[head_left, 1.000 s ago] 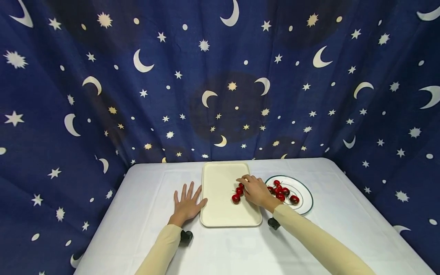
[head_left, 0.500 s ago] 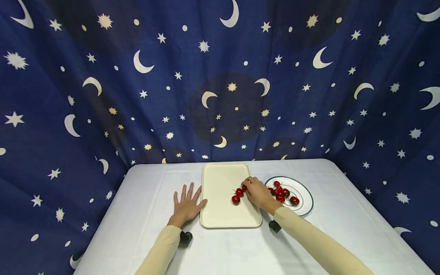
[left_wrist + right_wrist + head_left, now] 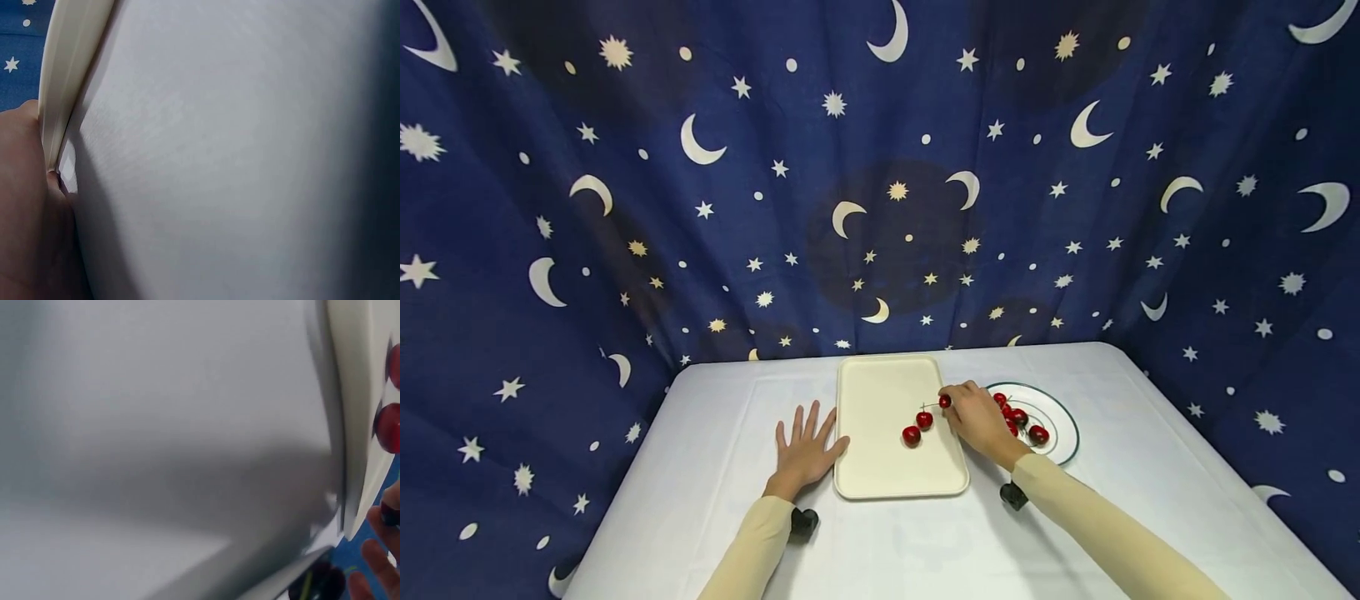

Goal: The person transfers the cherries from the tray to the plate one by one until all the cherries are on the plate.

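My left hand (image 3: 805, 457) lies spread on the white table, its thumb over the left rim of a cream tray (image 3: 880, 475). The left wrist view catches part of that hand (image 3: 28, 206) beside the tray's side (image 3: 69, 81). Over the tray's right side, my right hand (image 3: 981, 421) pinches a red cherry (image 3: 944, 401) whose stem points left. Two more cherries, a nearer one (image 3: 912, 436) and a farther one (image 3: 924, 419), rest on the tray. In the right wrist view the held cherry (image 3: 391, 514) shows dark between the fingertips.
A white plate (image 3: 1063, 446) with a green rim stands right of the tray, bearing several cherries (image 3: 1018, 417); my right hand partly covers it. A dark blue curtain (image 3: 880, 167) with moons and stars closes off the back and sides.
My right hand has taken hold of the farthest cherry on the tray and drawn it right, toward the plate. The other two cherries and my left hand stay put; the head view has shifted slightly.
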A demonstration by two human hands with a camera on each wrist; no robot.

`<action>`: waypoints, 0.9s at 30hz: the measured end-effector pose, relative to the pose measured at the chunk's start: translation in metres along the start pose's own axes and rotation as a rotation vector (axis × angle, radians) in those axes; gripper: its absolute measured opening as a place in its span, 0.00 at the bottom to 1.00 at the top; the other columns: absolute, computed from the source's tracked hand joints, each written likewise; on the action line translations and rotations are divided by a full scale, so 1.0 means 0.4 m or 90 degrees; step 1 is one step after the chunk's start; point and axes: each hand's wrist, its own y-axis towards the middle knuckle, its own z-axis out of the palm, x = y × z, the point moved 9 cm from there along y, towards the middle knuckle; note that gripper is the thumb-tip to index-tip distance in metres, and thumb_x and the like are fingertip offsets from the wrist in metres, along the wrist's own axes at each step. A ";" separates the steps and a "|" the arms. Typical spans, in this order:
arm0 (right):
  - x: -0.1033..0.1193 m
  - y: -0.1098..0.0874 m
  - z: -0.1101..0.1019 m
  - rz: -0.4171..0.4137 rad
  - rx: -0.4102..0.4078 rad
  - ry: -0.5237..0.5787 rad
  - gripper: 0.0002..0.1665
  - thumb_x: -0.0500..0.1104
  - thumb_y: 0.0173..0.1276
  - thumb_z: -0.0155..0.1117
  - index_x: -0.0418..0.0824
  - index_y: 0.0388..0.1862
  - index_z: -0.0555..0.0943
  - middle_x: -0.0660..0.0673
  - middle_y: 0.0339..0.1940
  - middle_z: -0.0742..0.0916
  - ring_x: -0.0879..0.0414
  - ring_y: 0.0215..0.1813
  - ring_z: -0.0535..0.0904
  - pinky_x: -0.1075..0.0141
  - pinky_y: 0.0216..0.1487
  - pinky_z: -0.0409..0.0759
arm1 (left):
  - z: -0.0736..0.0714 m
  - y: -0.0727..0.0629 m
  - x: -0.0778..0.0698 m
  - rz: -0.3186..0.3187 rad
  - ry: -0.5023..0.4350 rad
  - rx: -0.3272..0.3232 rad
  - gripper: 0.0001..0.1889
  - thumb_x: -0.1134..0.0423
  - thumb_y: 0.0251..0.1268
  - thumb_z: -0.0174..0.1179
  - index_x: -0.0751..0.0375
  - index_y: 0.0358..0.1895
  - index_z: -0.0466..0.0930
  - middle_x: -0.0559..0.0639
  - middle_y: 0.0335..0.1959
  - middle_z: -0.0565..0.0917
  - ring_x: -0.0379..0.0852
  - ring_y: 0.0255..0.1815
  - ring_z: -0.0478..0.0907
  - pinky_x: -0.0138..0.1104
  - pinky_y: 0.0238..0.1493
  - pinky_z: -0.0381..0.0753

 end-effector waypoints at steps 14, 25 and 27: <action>-0.058 -0.050 -0.046 0.029 -0.027 -0.024 0.18 0.37 0.65 0.71 0.37 0.54 0.84 0.40 0.48 0.91 0.42 0.54 0.83 0.48 0.53 0.79 | 0.006 0.008 0.010 -0.001 0.007 -0.002 0.41 0.26 0.74 0.38 0.37 0.84 0.48 0.50 0.88 0.40 0.60 0.89 0.30 0.66 0.82 0.27; -0.109 -0.085 -0.068 0.065 -0.042 -0.071 0.16 0.41 0.65 0.71 0.37 0.50 0.84 0.38 0.48 0.90 0.40 0.55 0.80 0.46 0.51 0.77 | 0.006 0.004 0.008 -0.001 0.006 0.002 0.41 0.26 0.74 0.38 0.38 0.84 0.48 0.51 0.88 0.39 0.60 0.89 0.29 0.66 0.82 0.26; -0.118 -0.094 -0.066 0.079 -0.027 -0.085 0.16 0.42 0.66 0.70 0.37 0.51 0.84 0.38 0.49 0.89 0.40 0.55 0.80 0.46 0.52 0.76 | 0.008 0.002 0.006 -0.001 0.004 0.004 0.41 0.26 0.74 0.38 0.38 0.84 0.48 0.51 0.88 0.39 0.60 0.89 0.29 0.66 0.82 0.26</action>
